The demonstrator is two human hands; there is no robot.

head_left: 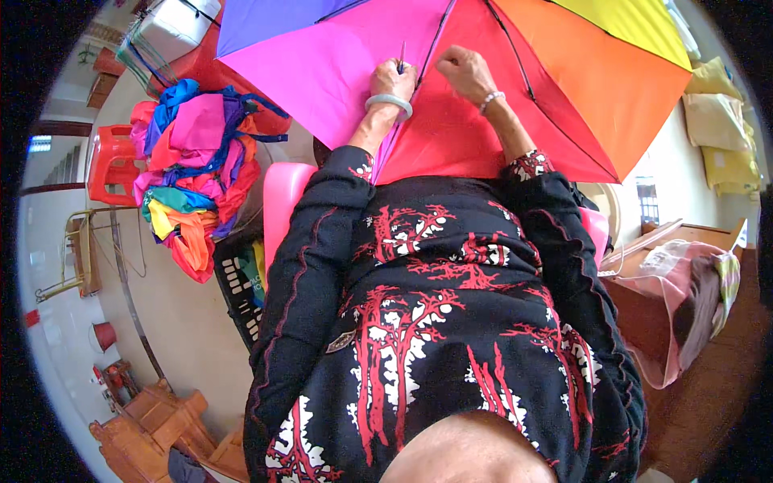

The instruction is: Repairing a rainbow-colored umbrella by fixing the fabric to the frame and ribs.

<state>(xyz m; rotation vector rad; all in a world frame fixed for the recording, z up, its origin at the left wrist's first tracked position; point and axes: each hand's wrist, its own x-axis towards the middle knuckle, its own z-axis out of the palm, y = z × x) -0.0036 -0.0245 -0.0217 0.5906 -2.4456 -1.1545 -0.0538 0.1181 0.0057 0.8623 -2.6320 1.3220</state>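
An open umbrella canopy [451, 133] in rainbow panels spreads over my lap and beyond, with thin dark ribs running across its inner side. My left hand [392, 83] is closed over the pink panel, beside the rib near the pink and red seam. From its fingers a thin pointed tool [402, 58] sticks up; its exact kind is too small to tell. To its right, above the red panel, my right hand [469, 74] is closed with the fingertips bent in. Whatever it may pinch is hidden.
On the left, a pile of colourful folded fabric [193, 153] lies next to a red plastic stool [113, 165]. A black crate [239, 294] stands on the floor below it. Wooden furniture [157, 427] is at lower left; a pink cloth [664, 294] hangs at right.
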